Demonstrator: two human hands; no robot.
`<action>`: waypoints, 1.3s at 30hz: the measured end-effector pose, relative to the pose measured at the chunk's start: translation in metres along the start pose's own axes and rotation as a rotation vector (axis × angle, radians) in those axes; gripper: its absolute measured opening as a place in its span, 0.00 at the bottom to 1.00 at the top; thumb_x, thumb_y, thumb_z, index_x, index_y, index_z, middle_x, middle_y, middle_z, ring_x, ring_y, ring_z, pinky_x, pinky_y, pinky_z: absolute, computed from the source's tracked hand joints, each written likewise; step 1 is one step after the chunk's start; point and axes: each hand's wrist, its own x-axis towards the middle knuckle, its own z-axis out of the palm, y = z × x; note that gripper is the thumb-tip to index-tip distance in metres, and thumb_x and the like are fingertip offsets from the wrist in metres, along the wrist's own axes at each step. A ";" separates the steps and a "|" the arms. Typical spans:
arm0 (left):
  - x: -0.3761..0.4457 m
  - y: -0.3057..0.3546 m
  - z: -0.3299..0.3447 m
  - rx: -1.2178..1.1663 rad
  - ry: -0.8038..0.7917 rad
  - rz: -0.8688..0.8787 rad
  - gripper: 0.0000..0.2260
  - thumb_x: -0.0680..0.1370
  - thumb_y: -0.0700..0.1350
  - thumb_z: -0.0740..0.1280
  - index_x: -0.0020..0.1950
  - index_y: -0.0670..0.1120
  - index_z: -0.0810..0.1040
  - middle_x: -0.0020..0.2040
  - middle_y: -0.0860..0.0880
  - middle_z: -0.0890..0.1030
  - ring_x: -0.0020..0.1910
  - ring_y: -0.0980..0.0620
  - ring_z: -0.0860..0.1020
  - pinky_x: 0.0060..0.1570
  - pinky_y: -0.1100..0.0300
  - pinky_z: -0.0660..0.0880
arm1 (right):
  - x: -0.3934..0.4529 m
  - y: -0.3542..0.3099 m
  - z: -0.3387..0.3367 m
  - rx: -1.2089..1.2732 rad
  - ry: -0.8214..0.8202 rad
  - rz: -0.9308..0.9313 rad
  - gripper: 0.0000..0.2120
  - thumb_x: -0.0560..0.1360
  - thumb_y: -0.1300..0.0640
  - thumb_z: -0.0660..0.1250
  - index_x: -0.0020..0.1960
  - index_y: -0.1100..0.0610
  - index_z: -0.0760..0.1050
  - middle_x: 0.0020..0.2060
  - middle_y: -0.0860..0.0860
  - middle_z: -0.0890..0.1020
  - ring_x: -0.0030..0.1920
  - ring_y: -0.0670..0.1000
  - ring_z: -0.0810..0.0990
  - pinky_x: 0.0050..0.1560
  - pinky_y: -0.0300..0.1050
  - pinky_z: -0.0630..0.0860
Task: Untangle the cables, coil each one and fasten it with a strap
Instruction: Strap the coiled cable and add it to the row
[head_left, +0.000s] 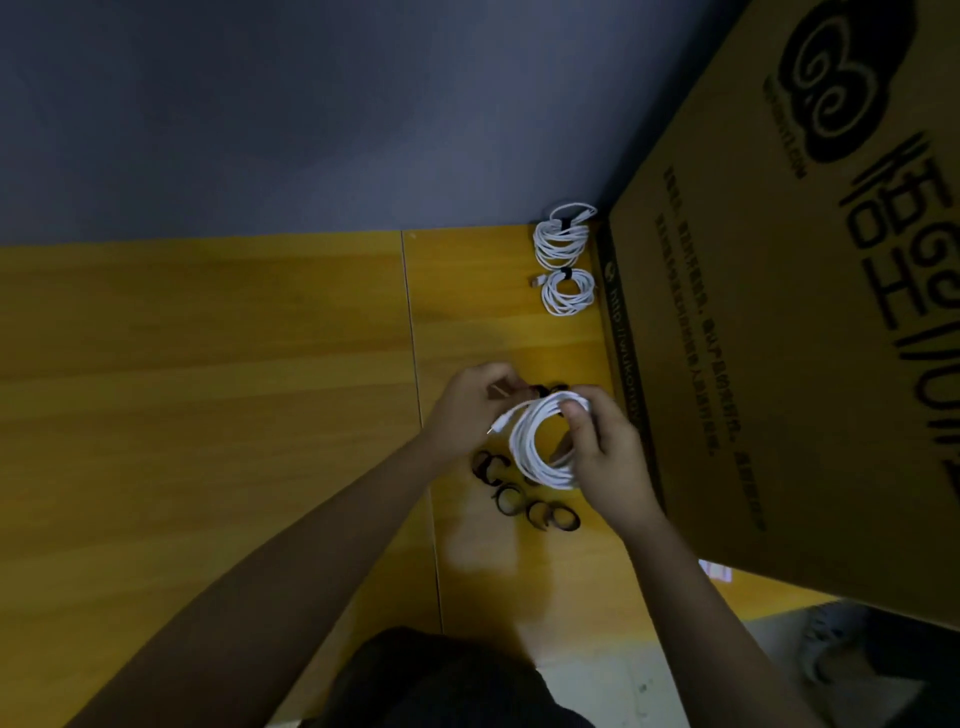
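Head view, looking down on a yellow wooden table set against a grey-blue wall. The right hand holds a coiled white cable just above the table, thumb pressed across the top of the loops and the other fingers curled behind them; a plug end of this cable sticks out to the left of the coil. The left hand is closed beside the top of the same coil, its fingertips pinching a dark strap at the point where the loops are gathered; how far the strap goes round the coil cannot be told in the dim light. Under and just in front of the hands, a loose group of spare straps, each curled into a ring, lies on the table. At the far edge of the table, near the wall, two finished coils lie one just beside the other: a far coil and a near coil, each white and bound by a dark strap. A large cardboard box with black printing stands along the right side, close to both finished coils and to the right hand
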 end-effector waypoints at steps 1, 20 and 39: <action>-0.006 0.008 -0.007 -0.084 0.017 -0.020 0.08 0.77 0.40 0.69 0.38 0.48 0.77 0.36 0.53 0.80 0.34 0.60 0.78 0.37 0.64 0.74 | 0.001 -0.006 0.004 0.002 -0.019 -0.004 0.07 0.81 0.53 0.58 0.52 0.53 0.74 0.30 0.53 0.77 0.30 0.48 0.77 0.32 0.46 0.72; -0.130 0.034 -0.105 -0.255 -0.028 -0.247 0.04 0.78 0.47 0.68 0.51 0.51 0.81 0.47 0.45 0.81 0.44 0.51 0.78 0.42 0.56 0.74 | -0.054 -0.071 0.087 0.011 -0.133 -0.074 0.10 0.82 0.50 0.56 0.46 0.42 0.74 0.33 0.62 0.78 0.32 0.65 0.76 0.32 0.59 0.73; -0.158 0.035 -0.115 -0.259 0.066 -0.132 0.05 0.73 0.37 0.72 0.46 0.42 0.77 0.38 0.41 0.84 0.34 0.50 0.82 0.44 0.56 0.76 | -0.078 -0.096 0.108 0.144 -0.239 -0.117 0.14 0.83 0.54 0.54 0.67 0.45 0.69 0.54 0.51 0.76 0.44 0.46 0.80 0.44 0.36 0.75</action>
